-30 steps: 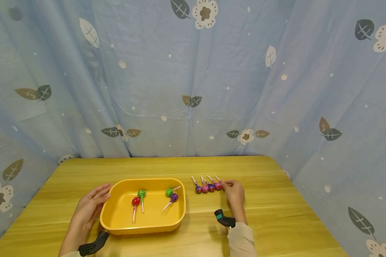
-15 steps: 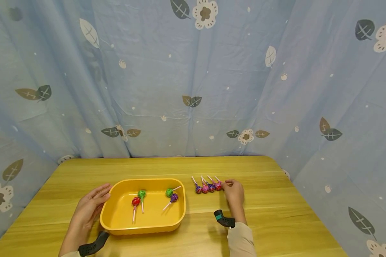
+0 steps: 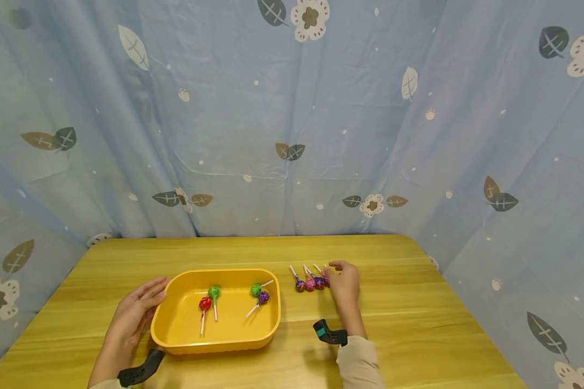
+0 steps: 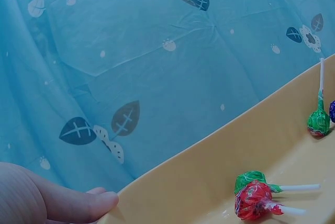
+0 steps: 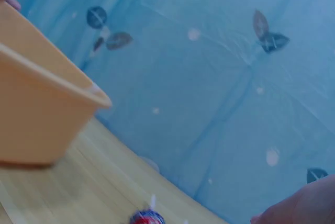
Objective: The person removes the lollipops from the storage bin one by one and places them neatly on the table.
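Note:
My left hand (image 3: 133,313) rests its fairly straight fingers against the left rim of a yellow plastic tray (image 3: 219,349); one finger (image 4: 86,205) touches the rim in the left wrist view. Inside the tray lie a red lollipop (image 3: 205,303), a green lollipop (image 3: 214,292), another green lollipop (image 3: 256,290) and a purple lollipop (image 3: 263,297). On the table to the right is a row of purple and pink lollipops (image 3: 310,284). My right hand (image 3: 345,283) is over the row's right end, fingers loosely bent and apart, partly covering the rightmost lollipop.
The wooden table (image 3: 409,324) extends right of the row and in front of the tray. A blue patterned curtain (image 3: 292,108) hangs behind the table and along its sides. Black wrist mounts (image 3: 331,333) are worn on both arms.
My right hand has moved left and slightly away from me, from beside the rightmost lollipop to over it. The left hand, the tray and the lollipops in it stay where they were.

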Available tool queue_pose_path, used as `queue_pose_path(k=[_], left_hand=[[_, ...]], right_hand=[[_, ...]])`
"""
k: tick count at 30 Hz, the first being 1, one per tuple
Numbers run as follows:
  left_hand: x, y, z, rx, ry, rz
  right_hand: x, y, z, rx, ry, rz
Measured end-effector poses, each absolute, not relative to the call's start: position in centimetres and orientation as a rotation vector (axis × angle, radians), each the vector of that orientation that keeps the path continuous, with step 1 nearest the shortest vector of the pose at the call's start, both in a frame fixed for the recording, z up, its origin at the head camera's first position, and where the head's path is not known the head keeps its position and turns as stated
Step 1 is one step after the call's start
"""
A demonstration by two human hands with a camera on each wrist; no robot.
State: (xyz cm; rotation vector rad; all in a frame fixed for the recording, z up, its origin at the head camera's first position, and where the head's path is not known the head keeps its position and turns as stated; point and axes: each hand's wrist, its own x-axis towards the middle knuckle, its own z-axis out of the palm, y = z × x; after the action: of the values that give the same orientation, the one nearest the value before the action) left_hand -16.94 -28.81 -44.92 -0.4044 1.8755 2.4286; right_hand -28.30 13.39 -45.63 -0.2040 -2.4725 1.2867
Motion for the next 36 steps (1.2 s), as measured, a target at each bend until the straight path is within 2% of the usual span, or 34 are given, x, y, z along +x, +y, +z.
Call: queue_pose_path(k=[17, 28, 36], left_hand=[[-17.0, -28.8, -44.8, -0.302, 1.873, 2.491], [-17.0, -28.8, -44.7, -0.34, 1.88, 2.464], [-16.8, -28.8, -44.7, -0.321, 1.884, 2.474]], right_hand=[[-26.7, 9.2, -42.1, 0.064, -2.463, 1.588], [-26.6, 6.2, -41.1, 0.441, -2.465, 1.991], [-26.1, 2.7, -40.7, 0.579, -2.563, 2.038]])
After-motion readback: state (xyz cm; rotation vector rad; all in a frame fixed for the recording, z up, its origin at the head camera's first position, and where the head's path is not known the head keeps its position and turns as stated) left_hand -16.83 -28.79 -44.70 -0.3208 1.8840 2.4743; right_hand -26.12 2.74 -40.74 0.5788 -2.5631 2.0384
